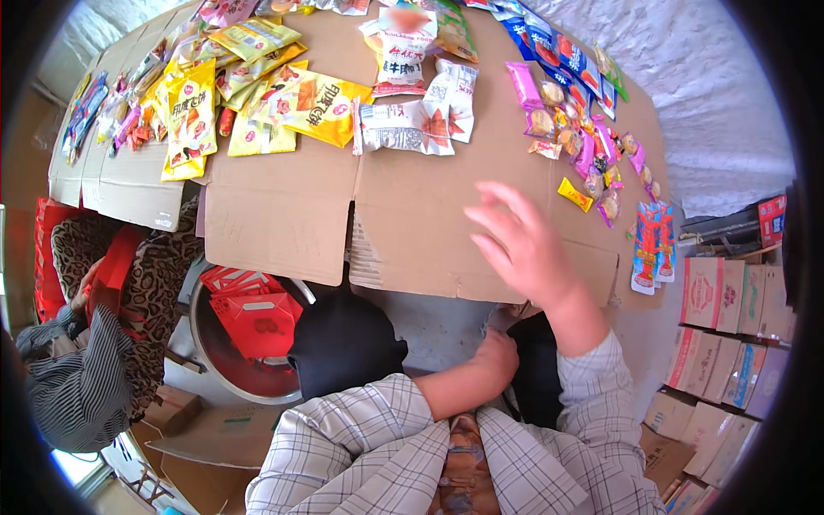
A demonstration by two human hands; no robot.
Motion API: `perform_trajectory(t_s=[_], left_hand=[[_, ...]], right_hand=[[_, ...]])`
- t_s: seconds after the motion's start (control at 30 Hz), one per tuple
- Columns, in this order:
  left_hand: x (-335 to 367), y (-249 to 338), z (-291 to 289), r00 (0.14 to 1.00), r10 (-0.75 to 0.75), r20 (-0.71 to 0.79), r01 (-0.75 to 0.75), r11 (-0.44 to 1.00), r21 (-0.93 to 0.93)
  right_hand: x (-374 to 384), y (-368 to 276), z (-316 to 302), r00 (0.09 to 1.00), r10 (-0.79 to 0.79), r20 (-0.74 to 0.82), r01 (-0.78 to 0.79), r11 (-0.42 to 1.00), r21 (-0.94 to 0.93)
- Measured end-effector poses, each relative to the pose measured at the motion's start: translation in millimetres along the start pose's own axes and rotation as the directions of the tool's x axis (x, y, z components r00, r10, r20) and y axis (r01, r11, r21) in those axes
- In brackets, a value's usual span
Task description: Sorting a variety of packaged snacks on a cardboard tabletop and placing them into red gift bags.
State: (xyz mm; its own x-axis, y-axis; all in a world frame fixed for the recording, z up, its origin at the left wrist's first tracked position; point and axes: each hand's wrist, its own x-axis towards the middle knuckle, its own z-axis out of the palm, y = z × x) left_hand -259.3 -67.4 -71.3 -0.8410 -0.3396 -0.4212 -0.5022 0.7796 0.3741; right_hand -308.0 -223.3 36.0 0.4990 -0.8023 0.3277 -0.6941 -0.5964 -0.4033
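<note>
My right grip is wide, above flat, ribbed-edged cardboard; my left grip, partly hidden, I cannot tell.

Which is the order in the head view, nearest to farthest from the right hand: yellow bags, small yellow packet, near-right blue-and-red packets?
1. Small yellow packet: ahead and right of the right hand.
2. Blue-and-red packets: farther right.
3. Yellow bags: on the left.

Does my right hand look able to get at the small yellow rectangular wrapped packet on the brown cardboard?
Likely yes: your bare right hand appears to hold nothing, and only brown cardboard shows between it and the small yellow packet.
</note>
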Motion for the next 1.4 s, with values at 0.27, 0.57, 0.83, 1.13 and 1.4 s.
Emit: perform_trajectory(t_s=[0.27,0.57,0.83,1.13,1.4], left_hand=[[4.1,-0.3,-4.7,1.000,-0.015,-0.006,0.015,1.000,-0.028],[6.7,6.8,2.8,0.998,-0.065,0.019,0.066,0.997,-0.043],[2.2,10.7,4.7,1.000,0.002,0.001,-0.002,0.999,-0.051],[2.8,10.1,1.3,0.999,0.040,0.006,-0.040,0.998,-0.055],[8.1,12.5,10.4,1.000,-0.003,-0.004,0.002,0.997,-0.077]], right_hand=[[47.4,13.2,24.2,0.978,0.065,0.198,-0.037,0.989,-0.141],[48.3,11.2,28.3,0.982,0.049,0.183,-0.023,0.989,-0.144],[39.3,19.0,21.2,0.990,0.019,0.141,-0.005,0.995,-0.096],[7.3,43.5,-30.8,0.932,0.286,0.221,-0.234,0.944,-0.233],[-8.8,52.8,-69.9,0.908,0.394,0.145,-0.388,0.919,-0.066]])
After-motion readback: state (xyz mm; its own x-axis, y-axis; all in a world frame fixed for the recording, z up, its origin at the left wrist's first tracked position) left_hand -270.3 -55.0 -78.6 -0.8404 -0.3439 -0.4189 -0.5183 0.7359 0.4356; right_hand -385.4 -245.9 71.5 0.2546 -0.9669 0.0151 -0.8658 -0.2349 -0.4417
